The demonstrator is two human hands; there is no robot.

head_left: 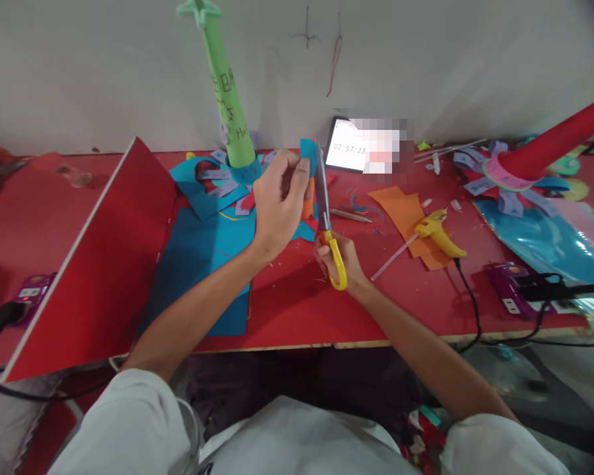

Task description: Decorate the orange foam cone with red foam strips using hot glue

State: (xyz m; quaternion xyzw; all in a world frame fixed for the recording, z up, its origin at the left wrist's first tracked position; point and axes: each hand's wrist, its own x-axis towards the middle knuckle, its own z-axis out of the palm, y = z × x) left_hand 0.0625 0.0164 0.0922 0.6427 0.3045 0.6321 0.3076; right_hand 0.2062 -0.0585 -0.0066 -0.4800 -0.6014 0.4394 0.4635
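Observation:
My left hand [281, 204] is closed in a pinch on a small piece of blue paper [307, 149], held up above the table. My right hand [344, 258] grips yellow-handled scissors [337, 264], whose blades point upward along the right edge of that piece. Whether the blades touch the paper I cannot tell. Behind my left hand, a green paper tube [228, 99] with writing and a star on top stands on the table in a blue band. Curved blue paper scraps [205, 191] lie around its foot. Below my left wrist is a stack of blue sheets [193, 270].
A yellow glue gun [440, 234] rests on orange paper [400, 211], its cable running off the front edge. A lit phone [346, 145] leans at the wall. A red board [99, 264] stands left; a red tube [559, 142] and purple power strip [512, 290] are right.

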